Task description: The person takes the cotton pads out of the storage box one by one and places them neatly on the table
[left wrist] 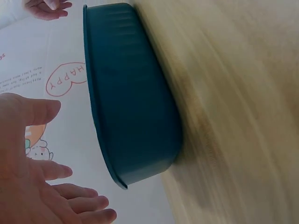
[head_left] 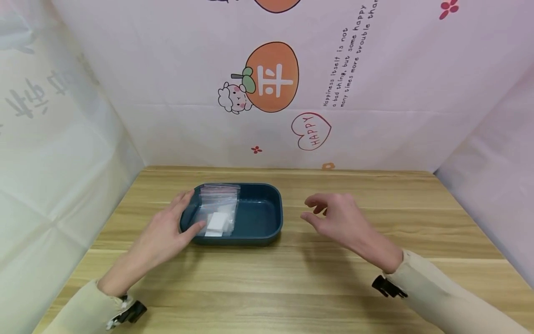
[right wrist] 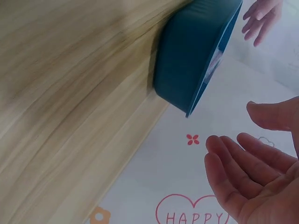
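Note:
A dark teal rectangular tray [head_left: 258, 220] with raised walls and rounded corners rests on the table. Inside its left half lie clear zip-lock bags [head_left: 219, 199] with reddish seal lines, and small white pieces [head_left: 217, 222] show at their near end. My left hand [head_left: 168, 227] hovers over the tray's left end with thumb and fingers spread; the left wrist view shows nothing between them. To the right of the tray, apart from it, my right hand [head_left: 340, 215] is held in the air. Its fingers [right wrist: 233, 163] bend loosely and hold nothing.
A wood-grain table [head_left: 250, 287] spans the area beneath both hands. Behind it hangs a white printed cloth [head_left: 187, 134], with more white cloth [head_left: 54, 162] along the left and right sides. Each sleeve cuff carries a black wrist mount [head_left: 131, 313].

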